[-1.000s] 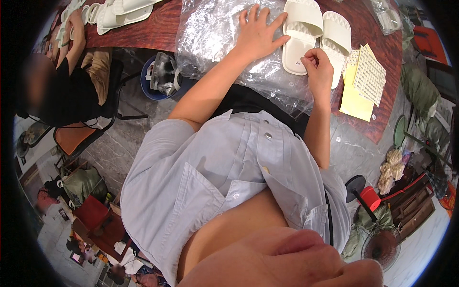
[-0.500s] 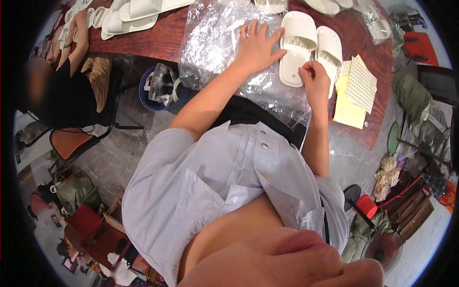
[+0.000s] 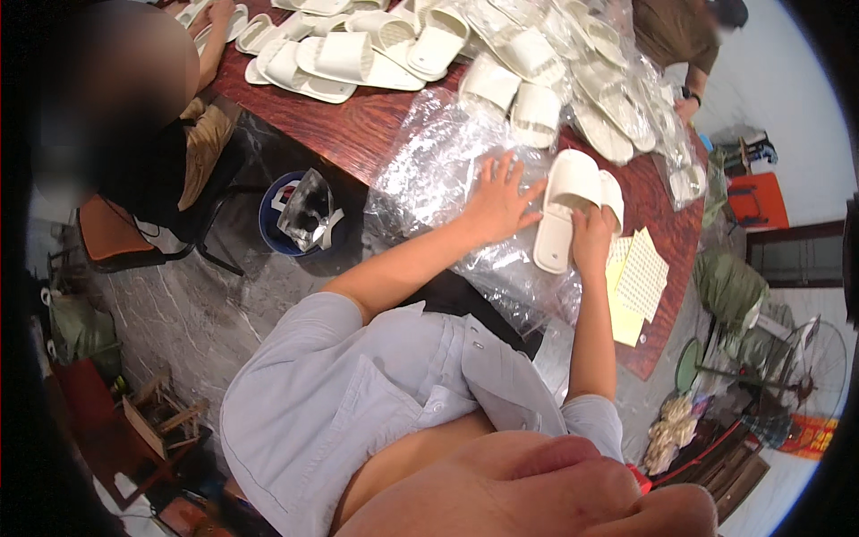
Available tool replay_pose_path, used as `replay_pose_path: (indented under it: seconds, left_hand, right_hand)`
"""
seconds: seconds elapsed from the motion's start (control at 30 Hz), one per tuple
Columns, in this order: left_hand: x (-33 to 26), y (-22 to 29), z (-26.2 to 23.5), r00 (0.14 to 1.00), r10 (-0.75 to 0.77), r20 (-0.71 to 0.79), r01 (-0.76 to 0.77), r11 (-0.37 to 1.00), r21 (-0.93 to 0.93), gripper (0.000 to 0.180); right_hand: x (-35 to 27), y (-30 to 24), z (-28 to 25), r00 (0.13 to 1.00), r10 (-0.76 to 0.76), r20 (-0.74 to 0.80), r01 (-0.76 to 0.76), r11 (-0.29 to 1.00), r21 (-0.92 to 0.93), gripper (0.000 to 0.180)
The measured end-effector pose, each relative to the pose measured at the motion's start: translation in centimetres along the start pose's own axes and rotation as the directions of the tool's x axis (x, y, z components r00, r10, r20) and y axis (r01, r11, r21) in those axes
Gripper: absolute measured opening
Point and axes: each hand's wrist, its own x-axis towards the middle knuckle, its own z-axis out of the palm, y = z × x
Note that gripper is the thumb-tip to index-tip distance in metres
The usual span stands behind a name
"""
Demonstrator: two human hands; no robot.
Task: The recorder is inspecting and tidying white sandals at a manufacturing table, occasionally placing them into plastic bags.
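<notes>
- Reddish-brown table [image 3: 358, 134]: pair of white slippers [image 3: 568, 210] lying on clear plastic bags [image 3: 429, 179].
- Right hand [image 3: 592, 240]: fingers closed on the slippers' near edge.
- Left hand [image 3: 497, 201]: spread flat on the plastic, just left of the slippers.
- Yellow sticker sheets [image 3: 637, 282]: beside the right hand.

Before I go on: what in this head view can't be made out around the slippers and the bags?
- Right hand: its fingertips hide behind the white slipper pair, so the grip is unclear.
- Second slipper of the pair: mostly covered by the first.
- Clear plastic bags under the left hand: glare hides their number and openings.
- Yellow sheets: print too small.
</notes>
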Motion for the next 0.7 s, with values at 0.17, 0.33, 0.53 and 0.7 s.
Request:
replay_pose_path:
  seconds: [0.17, 0.33, 0.53, 0.7]
  left_hand:
    - [0.0, 0.1, -0.1, 0.977, 0.214, 0.021, -0.211, 0.973, -0.098, 0.066]
    - [-0.2, 0.3, -0.5, 0.953, 0.212, 0.216, -0.169, 0.965, -0.201, 0.064]
    - [0.1, 0.3, -0.6, 0.914, 0.183, 0.363, -0.116, 0.973, -0.197, 0.072]
    - [-0.2, 0.2, -0.1, 0.891, 0.207, 0.405, -0.135, 0.970, -0.200, 0.073]
  right_hand:
    - [0.6, -0.4, -3.4, 0.990, 0.021, -0.139, 0.002, 0.987, 0.163, 0.022]
    - [2.5, -4.7, -6.9, 0.993, 0.016, -0.117, 0.003, 0.987, 0.160, 0.017]
    - [8.0, -12.8, -7.9, 0.924, -0.381, 0.039, 0.367, 0.910, 0.194, 0.013]
    - [16.5, -23.2, -2.7, 0.703, -0.707, 0.078, 0.673, 0.696, 0.251, 0.020]
